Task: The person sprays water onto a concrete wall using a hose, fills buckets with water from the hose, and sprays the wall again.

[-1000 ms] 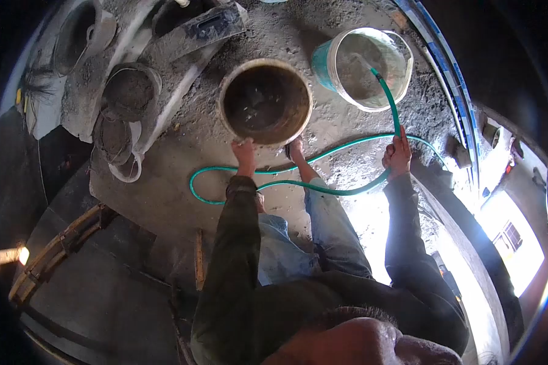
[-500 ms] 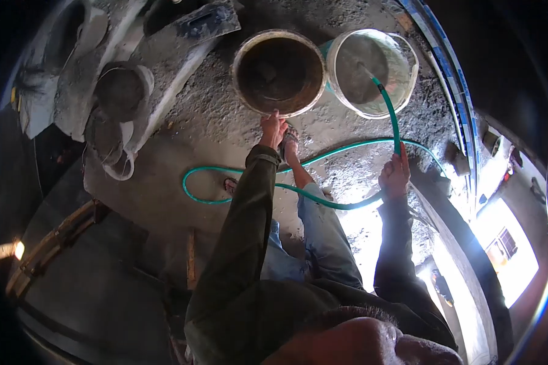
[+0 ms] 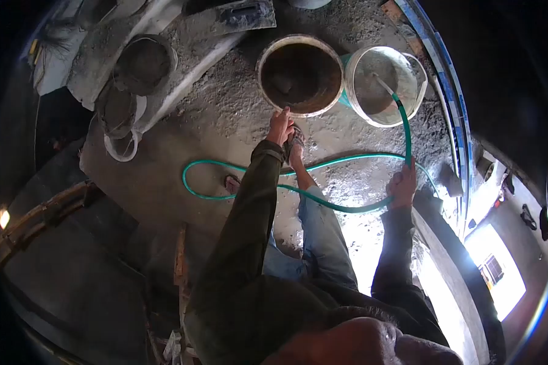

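My left hand (image 3: 279, 126) grips the near rim of a round bucket (image 3: 337, 104) with a dark inside. Closed around a green hose (image 3: 407, 135) is my right hand (image 3: 402, 185), lower right of the buckets. The hose's end points into a pale bucket (image 3: 415, 113) that touches the first one on its right. Cloudy grey liquid shows inside the pale bucket, and its white handle rests against the outer side. The hose loops across the floor between my feet and my right arm.
Two mortar-smeared buckets (image 3: 143, 64) with handles lie at the upper left beside grey boards. A trowel-like flat tool (image 3: 243, 13) rests on one board. Rough, wet-looking cement floor (image 3: 213, 103) surrounds my sandalled feet. Strong light falls from the right.
The view has shifted, so both buckets appear farther right and slightly lower. My left hand stays at the rim and my right hand still holds the hose pointing into the pale bucket.
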Action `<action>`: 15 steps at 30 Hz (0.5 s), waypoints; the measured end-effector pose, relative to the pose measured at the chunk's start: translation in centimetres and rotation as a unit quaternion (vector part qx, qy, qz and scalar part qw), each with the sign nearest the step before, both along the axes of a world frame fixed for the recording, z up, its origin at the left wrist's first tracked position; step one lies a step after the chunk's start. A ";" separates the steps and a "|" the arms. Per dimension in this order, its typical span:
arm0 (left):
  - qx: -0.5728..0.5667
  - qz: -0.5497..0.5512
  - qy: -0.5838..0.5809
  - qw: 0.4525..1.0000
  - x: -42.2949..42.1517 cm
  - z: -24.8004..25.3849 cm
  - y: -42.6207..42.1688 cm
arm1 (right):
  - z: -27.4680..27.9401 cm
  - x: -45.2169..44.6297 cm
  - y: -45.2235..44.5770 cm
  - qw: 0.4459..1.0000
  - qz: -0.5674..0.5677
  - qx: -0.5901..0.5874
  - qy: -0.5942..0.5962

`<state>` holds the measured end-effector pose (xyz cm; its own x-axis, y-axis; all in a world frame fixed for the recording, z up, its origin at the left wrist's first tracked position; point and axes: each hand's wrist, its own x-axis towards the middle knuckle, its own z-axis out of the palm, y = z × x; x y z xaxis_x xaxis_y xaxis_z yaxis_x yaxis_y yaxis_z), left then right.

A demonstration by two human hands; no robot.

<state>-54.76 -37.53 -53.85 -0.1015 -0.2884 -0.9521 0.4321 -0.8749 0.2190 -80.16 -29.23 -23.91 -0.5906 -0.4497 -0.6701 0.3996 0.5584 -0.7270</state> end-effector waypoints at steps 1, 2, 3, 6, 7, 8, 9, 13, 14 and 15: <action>-0.008 -0.020 0.004 1.000 0.2 0.0 0.6 | 0.3 0.3 0.0 1.000 0.008 0.001 0.008; -0.028 -0.035 0.042 0.998 0.5 0.3 1.5 | 0.6 0.6 0.2 1.000 0.015 0.000 0.015; -0.027 -0.039 0.043 0.998 0.5 -0.6 3.2 | 0.8 1.0 0.4 1.000 0.011 0.001 0.016; -0.331 -0.282 -0.003 0.901 -0.6 0.2 8.6 | 1.6 1.6 0.5 1.000 0.001 0.012 0.009; -0.418 -0.291 -0.006 0.861 -1.6 2.5 11.4 | 1.7 1.8 0.6 1.000 -0.004 0.009 0.010; -0.444 -0.181 -0.011 0.877 -3.4 6.7 14.5 | 2.9 2.5 1.0 1.000 -0.016 -0.011 -0.007; -0.425 -0.185 0.027 0.886 -3.8 8.3 16.8 | 3.3 3.0 0.7 0.999 -0.023 -0.030 -0.026; -0.297 -0.375 0.172 0.861 -2.6 13.2 20.9 | 4.9 4.1 0.7 0.998 -0.018 -0.058 -0.007; -0.255 -0.439 0.197 0.839 -1.6 15.0 20.4 | 5.3 4.1 0.6 0.998 -0.023 -0.056 -0.009; -0.255 -0.440 0.197 0.838 -0.6 17.2 20.2 | 5.6 4.1 0.9 0.998 -0.025 -0.057 -0.010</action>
